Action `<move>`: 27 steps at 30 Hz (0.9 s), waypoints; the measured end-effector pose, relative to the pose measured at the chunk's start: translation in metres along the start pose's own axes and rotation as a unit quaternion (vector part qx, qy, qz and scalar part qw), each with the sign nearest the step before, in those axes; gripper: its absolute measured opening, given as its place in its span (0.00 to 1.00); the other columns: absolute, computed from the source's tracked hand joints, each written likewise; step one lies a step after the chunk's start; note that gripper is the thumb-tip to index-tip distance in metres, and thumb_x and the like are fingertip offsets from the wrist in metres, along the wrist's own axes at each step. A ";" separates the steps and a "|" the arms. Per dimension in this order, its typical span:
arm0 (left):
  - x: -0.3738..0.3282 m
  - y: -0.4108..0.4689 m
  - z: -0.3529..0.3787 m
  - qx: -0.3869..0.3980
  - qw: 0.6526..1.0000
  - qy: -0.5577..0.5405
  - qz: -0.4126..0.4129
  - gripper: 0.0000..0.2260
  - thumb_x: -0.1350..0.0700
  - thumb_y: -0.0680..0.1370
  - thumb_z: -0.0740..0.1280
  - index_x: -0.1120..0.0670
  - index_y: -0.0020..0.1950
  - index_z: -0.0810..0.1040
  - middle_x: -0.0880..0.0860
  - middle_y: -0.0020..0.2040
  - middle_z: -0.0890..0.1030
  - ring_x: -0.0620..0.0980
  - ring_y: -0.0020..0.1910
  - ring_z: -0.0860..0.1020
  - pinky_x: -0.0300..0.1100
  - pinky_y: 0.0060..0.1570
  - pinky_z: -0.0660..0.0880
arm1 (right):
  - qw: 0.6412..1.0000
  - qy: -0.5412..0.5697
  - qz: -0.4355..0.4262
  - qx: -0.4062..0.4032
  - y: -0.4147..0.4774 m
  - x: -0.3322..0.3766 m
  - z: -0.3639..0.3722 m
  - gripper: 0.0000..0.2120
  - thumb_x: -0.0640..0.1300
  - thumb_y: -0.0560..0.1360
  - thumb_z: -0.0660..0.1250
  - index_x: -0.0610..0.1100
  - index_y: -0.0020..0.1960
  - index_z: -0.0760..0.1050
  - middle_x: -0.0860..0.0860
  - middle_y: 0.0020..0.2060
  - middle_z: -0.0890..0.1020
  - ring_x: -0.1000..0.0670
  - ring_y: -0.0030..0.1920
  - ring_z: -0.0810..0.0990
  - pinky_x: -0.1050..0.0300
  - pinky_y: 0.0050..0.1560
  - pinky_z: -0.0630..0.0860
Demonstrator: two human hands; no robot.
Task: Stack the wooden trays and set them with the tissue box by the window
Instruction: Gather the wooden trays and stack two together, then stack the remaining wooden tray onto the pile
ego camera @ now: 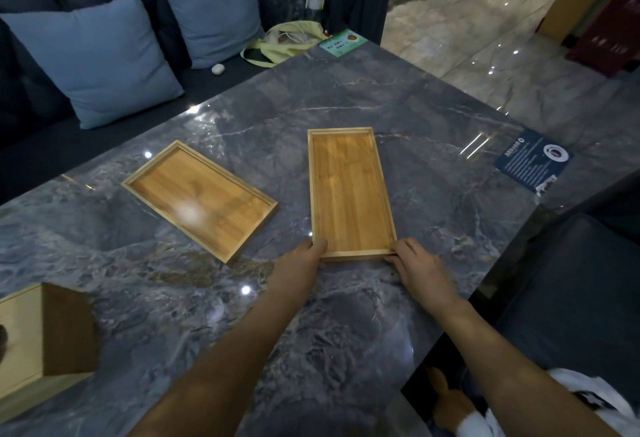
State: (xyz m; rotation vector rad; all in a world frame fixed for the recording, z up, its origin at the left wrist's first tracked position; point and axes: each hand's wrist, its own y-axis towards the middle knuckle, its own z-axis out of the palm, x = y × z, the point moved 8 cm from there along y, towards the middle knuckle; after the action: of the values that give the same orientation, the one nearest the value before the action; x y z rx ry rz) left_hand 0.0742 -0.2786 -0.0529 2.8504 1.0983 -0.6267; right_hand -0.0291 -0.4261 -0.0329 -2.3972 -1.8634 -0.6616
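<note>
Two shallow wooden trays lie flat and apart on the grey marble table. The right tray points away from me; my left hand grips its near left corner and my right hand grips its near right corner. The left tray lies at an angle, untouched. A wooden tissue box stands at the table's near left edge, partly cut off by the frame.
A dark sofa with two blue cushions runs along the table's far left side, with a yellow-green bag and bottles on it. A green card and a dark blue card lie on the table. A dark seat is at right.
</note>
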 end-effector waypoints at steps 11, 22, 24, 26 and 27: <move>0.008 -0.002 -0.005 0.004 1.000 -0.008 -0.023 0.16 0.56 0.76 0.61 0.52 0.62 0.62 0.59 0.52 0.80 0.61 0.47 0.79 0.48 0.39 0.71 | 0.994 -0.076 0.029 -0.066 0.006 0.004 -0.032 0.15 0.54 0.72 0.67 0.41 0.41 0.79 0.47 0.28 0.81 0.46 0.25 0.78 0.57 0.21 0.72; 0.119 -0.040 -0.087 -0.236 0.932 -0.079 -0.263 0.30 0.55 0.72 0.70 0.65 0.69 0.63 0.66 0.71 0.65 0.63 0.70 0.63 0.54 0.69 0.62 | 0.995 0.045 -0.048 0.075 0.123 0.117 0.031 0.13 0.50 0.76 0.61 0.41 0.52 0.75 0.43 0.48 0.82 0.41 0.49 0.79 0.48 0.46 0.74; 0.143 -0.049 -0.080 -0.218 0.913 -0.115 -0.325 0.34 0.52 0.72 0.70 0.65 0.71 0.59 0.67 0.72 0.61 0.63 0.72 0.59 0.53 0.72 0.56 | 0.989 0.044 -0.069 0.124 0.141 0.140 0.053 0.16 0.51 0.75 0.62 0.40 0.57 0.73 0.41 0.54 0.79 0.41 0.57 0.76 0.49 0.54 0.69; 0.166 -0.058 -0.064 -0.194 0.857 -0.253 -0.405 0.35 0.48 0.73 0.69 0.63 0.71 0.58 0.65 0.72 0.61 0.63 0.72 0.59 0.56 0.72 0.58 | 0.981 0.059 -0.062 0.174 0.154 0.155 0.075 0.21 0.53 0.75 0.63 0.40 0.61 0.69 0.40 0.60 0.76 0.41 0.61 0.72 0.48 0.59 0.67; 0.172 -0.061 -0.056 -0.187 0.806 -0.360 -0.431 0.33 0.47 0.72 0.69 0.60 0.71 0.60 0.64 0.71 0.64 0.63 0.70 0.62 0.59 0.69 0.63 | 0.977 0.071 -0.046 0.197 0.158 0.159 0.084 0.25 0.54 0.74 0.63 0.40 0.64 0.66 0.40 0.63 0.74 0.41 0.63 0.70 0.46 0.62 0.67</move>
State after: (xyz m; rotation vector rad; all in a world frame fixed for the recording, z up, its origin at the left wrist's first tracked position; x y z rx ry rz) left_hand 0.1704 -0.1133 -0.0587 1.4121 1.9665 -1.1891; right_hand 0.1747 -0.3006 -0.0176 -1.9749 -1.8489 -0.4058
